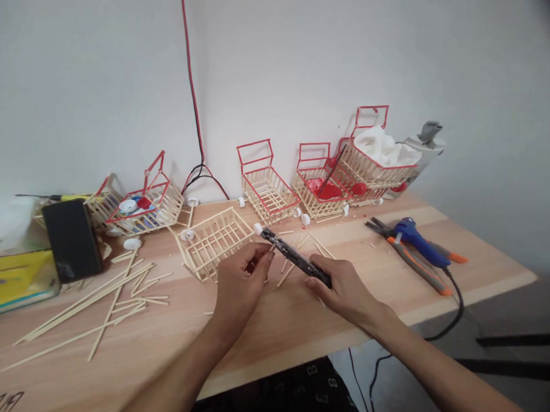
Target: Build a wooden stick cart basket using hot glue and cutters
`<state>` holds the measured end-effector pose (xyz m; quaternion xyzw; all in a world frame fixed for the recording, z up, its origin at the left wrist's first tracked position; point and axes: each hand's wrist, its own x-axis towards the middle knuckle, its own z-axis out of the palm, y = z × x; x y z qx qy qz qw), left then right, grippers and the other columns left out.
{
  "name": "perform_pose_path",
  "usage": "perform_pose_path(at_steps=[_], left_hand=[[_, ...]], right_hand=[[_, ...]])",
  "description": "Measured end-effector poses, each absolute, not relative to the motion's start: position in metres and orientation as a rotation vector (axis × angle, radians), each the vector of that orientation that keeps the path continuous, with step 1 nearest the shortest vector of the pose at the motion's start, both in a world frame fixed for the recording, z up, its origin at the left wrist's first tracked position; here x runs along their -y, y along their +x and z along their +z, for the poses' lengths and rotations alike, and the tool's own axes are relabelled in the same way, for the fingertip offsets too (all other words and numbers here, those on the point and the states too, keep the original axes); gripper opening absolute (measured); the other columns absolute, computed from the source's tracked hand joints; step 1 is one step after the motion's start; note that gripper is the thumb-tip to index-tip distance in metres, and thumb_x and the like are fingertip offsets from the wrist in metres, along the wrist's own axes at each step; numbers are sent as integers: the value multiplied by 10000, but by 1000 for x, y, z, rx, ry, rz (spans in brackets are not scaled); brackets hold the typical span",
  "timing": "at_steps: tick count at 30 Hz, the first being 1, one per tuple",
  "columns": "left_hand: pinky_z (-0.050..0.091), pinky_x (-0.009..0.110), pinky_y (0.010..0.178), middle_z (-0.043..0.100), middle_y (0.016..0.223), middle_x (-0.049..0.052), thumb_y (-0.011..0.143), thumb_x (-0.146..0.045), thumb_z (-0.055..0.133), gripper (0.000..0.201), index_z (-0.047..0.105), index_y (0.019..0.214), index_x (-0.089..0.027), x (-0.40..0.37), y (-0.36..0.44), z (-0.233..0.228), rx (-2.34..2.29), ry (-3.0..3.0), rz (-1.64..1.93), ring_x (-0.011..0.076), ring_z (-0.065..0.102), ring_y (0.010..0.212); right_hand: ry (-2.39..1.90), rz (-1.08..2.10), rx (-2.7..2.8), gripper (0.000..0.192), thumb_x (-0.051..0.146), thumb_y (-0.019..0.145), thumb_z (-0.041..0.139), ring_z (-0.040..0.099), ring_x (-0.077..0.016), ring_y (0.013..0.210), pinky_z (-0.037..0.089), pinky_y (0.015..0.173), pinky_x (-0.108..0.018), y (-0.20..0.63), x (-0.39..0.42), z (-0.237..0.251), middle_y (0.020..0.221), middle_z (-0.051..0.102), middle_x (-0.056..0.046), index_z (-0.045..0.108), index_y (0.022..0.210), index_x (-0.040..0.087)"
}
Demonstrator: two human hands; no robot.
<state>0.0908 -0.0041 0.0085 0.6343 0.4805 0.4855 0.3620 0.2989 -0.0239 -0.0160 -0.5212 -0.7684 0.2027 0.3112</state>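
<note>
My right hand [340, 285] is closed round a long, narrow black tool [300, 261] with a pale-speckled surface; its exact kind is unclear. The tool slants up and left, its far end beside the fingers of my left hand [241, 274]. Those fingers are pinched on a thin wooden stick [272, 248], of which only a short piece shows against the tool. A small white wheel [258, 228] appears just past the tool's tip. Behind my left hand lies an unpainted stick basket [215, 240], partly covered by that hand.
Loose wooden sticks [101, 304] spread over the left of the table. Miniature red-rimmed carts [267, 191] line the wall, one holding white tissue [379, 147]. A phone [72, 240] leans at left. Pliers [417, 266] and a corded blue glue gun [417, 239] lie at right.
</note>
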Motion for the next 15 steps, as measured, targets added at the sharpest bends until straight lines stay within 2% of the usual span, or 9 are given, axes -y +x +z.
perform_pose_path(at_steps=[5,11,15], left_hand=[[401,225,577,610,626,-32,872,-271,606,141,700,819,-180,6,92,10,-1249,1645,1238,108,523,575],[384,228,578,579,615,-36,881,-293,597,176,683,794,-166,7,92,9,-1263,1631,1217,104,503,574],[378,231,565,576,614,-36,888,-298,594,170,696,847,-168,8,93,7,-1266,1628,1210,106,495,560]], right_hand=[[-1328,449,2045,517,653,929,419,400,-126,511,251,521,-263,300,19,-24,569,440,28,383,641,224],[-1314,390,2062,458,559,942,450,396,-119,499,256,513,-258,301,13,-32,559,436,32,368,638,227],[-1308,369,2071,435,526,948,452,411,-120,501,267,519,-257,302,13,-34,561,449,29,376,642,226]])
